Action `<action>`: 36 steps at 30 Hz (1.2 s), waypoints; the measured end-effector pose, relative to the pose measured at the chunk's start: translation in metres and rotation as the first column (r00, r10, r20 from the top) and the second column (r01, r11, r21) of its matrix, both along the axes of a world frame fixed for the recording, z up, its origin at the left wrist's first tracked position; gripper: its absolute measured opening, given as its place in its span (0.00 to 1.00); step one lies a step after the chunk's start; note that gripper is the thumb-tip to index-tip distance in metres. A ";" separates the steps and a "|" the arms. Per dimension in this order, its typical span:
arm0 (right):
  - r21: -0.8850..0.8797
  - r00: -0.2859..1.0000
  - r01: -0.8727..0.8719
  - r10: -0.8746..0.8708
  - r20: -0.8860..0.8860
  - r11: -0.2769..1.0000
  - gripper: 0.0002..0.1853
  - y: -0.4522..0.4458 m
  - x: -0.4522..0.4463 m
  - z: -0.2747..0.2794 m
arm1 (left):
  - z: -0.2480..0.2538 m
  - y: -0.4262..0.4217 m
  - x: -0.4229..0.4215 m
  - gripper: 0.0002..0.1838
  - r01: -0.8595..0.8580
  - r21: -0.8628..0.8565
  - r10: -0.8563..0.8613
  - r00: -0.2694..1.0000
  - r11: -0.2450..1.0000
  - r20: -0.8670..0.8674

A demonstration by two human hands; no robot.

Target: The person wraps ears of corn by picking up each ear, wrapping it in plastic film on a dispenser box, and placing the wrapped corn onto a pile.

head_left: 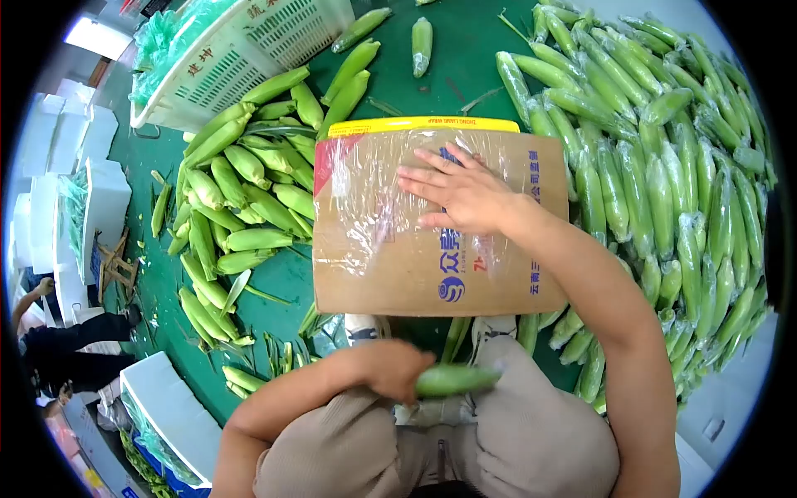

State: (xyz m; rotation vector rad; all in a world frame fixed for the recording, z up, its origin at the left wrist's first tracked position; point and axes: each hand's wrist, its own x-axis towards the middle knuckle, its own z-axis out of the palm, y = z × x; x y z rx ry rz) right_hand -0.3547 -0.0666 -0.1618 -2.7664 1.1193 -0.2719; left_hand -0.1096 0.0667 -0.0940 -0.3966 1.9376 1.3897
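Note:
A cardboard box point(365, 270) lies in front of me, with clear plastic film over its top face. My right hand point(457, 189) rests flat on that film, fingers spread. Below the box's near edge, my left hand point(397, 370) is closed around one end of a green ear of corn point(457, 380), held between my knees and slightly blurred. Behind the box's far edge shows a yellow cling film carton point(423, 124). Left of the box is a pile of ears of corn in their husks point(241, 178). On the right lies a larger heap of film-wrapped ears of corn point(631, 183).
At the upper left stands a white plastic crate point(249, 50) with green bags. Foam boxes point(106, 199) and a small wooden stool point(116, 270) are further left, near a person in dark trousers point(79, 349). Another foam box point(170, 411) stands lower left on the green floor point(158, 295).

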 end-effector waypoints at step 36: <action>0.509 -0.447 0.798 -0.248 0.859 0.323 0.26 0.159 -0.520 0.333 | -0.228 -0.139 0.369 0.30 -0.137 -0.978 0.862 0.501 0.159 0.070</action>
